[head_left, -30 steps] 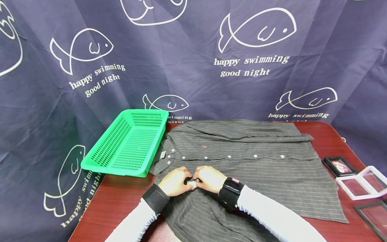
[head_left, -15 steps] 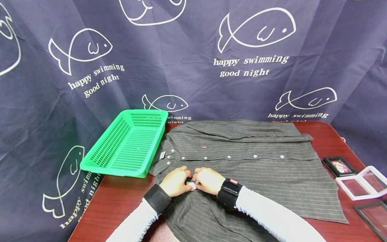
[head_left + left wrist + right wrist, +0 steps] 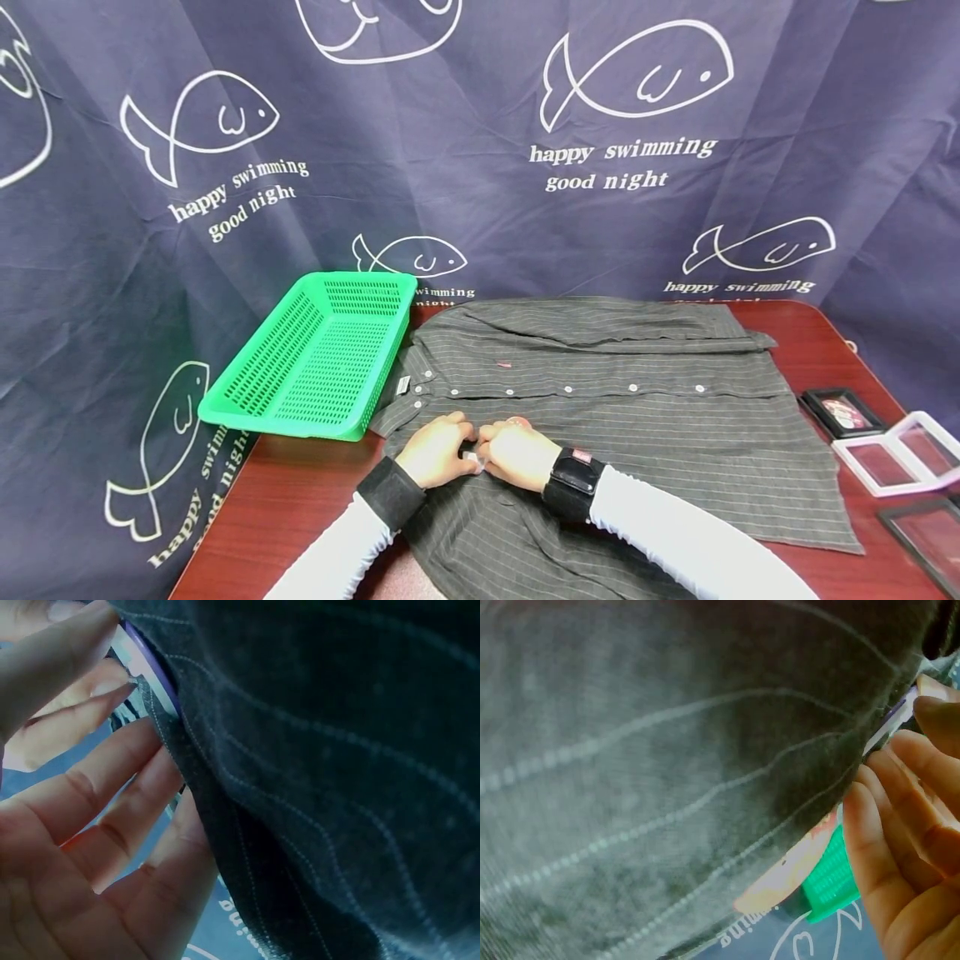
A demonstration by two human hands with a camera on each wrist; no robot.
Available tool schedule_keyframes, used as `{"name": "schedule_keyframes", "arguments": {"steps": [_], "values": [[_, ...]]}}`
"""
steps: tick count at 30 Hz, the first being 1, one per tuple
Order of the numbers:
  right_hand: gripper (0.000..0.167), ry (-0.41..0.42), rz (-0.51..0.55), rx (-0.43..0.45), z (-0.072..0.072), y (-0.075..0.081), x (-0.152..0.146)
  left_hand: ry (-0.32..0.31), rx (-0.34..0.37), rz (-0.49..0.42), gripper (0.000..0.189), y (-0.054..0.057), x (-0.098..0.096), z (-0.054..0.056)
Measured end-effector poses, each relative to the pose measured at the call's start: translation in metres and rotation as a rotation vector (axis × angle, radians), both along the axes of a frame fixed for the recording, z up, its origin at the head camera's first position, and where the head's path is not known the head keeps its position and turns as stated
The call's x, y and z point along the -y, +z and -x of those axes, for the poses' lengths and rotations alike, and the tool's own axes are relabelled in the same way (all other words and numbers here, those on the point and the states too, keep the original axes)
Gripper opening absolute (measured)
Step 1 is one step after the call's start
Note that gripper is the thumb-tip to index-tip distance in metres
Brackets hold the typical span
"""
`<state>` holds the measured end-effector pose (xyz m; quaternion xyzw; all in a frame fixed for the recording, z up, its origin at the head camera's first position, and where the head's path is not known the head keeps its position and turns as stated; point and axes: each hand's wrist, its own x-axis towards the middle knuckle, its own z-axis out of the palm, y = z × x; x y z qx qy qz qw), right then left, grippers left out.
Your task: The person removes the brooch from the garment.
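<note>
A dark grey pinstriped button-up shirt (image 3: pixel 660 433) lies spread with its collar to the left. Both hands meet over its near front. My left hand (image 3: pixel 435 450) has curled fingers at a small white disc-like piece (image 3: pixel 471 457); the left wrist view shows this piece's purple rim (image 3: pixel 154 671) against a shirt fold, the thumb at its edge. My right hand (image 3: pixel 517 454) pinches at the same purple-edged piece (image 3: pixel 892 720), fingers bent along the cloth. Beside its knuckles shows a reddish, pale round thing (image 3: pixel 519 422), also cream and red in the right wrist view (image 3: pixel 787 874).
A green perforated basket (image 3: pixel 330 358) stands at the left by the collar. On the right side of the red-brown table (image 3: pixel 300 500) lie a black frame (image 3: pixel 843 412), a white folding frame (image 3: pixel 900 454) and another dark frame (image 3: pixel 930 533). A fish-print curtain (image 3: pixel 480 150) hangs behind.
The right hand has tilted and shifted slightly, and the reddish round thing has come into sight by its knuckles. The left hand has barely moved; the shirt lies as before.
</note>
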<state>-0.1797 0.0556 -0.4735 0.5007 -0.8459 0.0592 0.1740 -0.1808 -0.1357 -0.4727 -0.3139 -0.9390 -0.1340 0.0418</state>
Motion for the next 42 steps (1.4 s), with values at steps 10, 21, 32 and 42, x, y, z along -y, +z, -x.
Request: {"name": "schedule_keyframes", "arguments": {"steps": [10,21,32,42], "values": [[0.004,0.016,-0.021,0.027,-0.0011,-0.0026,0.0004,-0.005,-0.003,0.007,0.034,0.0007,-0.0002,0.0005],[0.007,0.004,-0.050,-0.009,-0.0009,-0.0028,0.0010,-0.004,-0.006,0.008,0.034,0.0014,0.0001,0.0006],[0.009,-0.004,-0.036,0.032,-0.0012,-0.0008,0.0013,-0.004,0.017,-0.006,0.032,0.0011,0.0005,0.0006],[0.009,-0.028,-0.067,0.042,-0.0018,0.0017,0.0029,-0.006,-0.005,-0.013,0.032,-0.0004,0.0007,0.0011]]}}
